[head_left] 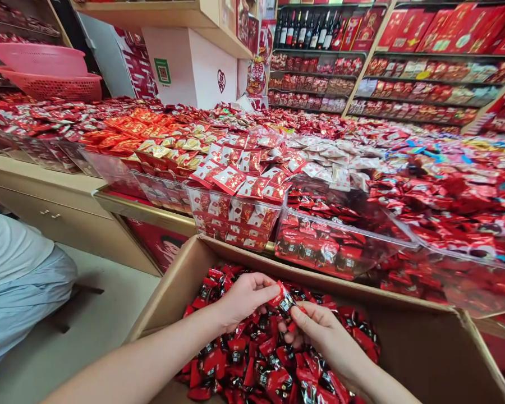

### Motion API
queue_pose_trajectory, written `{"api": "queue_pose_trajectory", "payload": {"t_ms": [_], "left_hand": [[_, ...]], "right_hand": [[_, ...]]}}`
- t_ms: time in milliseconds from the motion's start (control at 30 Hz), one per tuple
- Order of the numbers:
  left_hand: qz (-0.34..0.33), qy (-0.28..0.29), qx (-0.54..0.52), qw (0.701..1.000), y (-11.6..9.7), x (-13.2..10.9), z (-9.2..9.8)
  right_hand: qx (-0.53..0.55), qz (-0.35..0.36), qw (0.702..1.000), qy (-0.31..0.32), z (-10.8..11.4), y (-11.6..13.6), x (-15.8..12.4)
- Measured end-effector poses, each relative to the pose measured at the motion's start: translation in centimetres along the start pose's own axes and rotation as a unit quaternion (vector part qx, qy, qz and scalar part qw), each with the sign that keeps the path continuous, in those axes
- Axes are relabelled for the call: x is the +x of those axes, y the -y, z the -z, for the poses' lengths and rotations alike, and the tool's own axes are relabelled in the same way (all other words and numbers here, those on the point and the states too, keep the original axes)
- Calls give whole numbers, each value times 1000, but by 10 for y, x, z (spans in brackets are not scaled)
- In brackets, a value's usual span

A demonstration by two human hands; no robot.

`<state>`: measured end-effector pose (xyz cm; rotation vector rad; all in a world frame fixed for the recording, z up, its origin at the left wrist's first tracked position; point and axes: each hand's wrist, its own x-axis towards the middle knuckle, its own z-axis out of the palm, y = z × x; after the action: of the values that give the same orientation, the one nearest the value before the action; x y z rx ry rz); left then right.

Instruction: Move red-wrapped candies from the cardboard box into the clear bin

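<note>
Over an open cardboard box [416, 336], both of my hands pinch one small red-and-black wrapped candy packet [284, 302]. My left hand [248, 297] grips its upper left end between thumb and fingers. On the lower right end, the thumb and fingers of my right hand [313, 325] are closed. Beneath them lies a loose heap of the same red-and-black packets [252, 359] inside the box. Just beyond the box, a clear plastic bin [324, 241] holds similar packets in rows.
Next to that bin stands another clear bin of red-and-white packets [235, 213]. Heaps of wrapped sweets cover the counter behind. Pink baskets [46, 73] are stacked at the far left. A seated person [17, 280] is at the left edge. Shelves with bottles [307, 31] stand at the back.
</note>
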<state>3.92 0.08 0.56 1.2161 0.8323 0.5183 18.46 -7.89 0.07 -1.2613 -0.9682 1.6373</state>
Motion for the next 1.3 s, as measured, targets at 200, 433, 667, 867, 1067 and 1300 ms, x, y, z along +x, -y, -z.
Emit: {"api": "queue_pose_trajectory", "payload": {"t_ms": [200, 433, 667, 867, 1067, 1300], "left_hand": [[-36, -32, 37, 998, 3, 1, 2], [-17, -27, -32, 999, -5, -2, -2], [31, -22, -129, 991, -4, -1, 3], [30, 4, -43, 999, 8, -1, 0], [8, 23, 3, 1000, 11, -3, -1], [22, 38, 110, 993, 17, -6, -6]], "right_hand": [[-90, 73, 989, -93, -1, -1, 1], [-274, 143, 947, -88, 5, 13, -6], [-293, 321, 875, -213, 8, 110, -31], [-218, 199, 902, -314, 42, 190, 36], [-187, 10, 929, -318, 65, 193, 104], [-247, -34, 922, -297, 65, 187, 118]]}}
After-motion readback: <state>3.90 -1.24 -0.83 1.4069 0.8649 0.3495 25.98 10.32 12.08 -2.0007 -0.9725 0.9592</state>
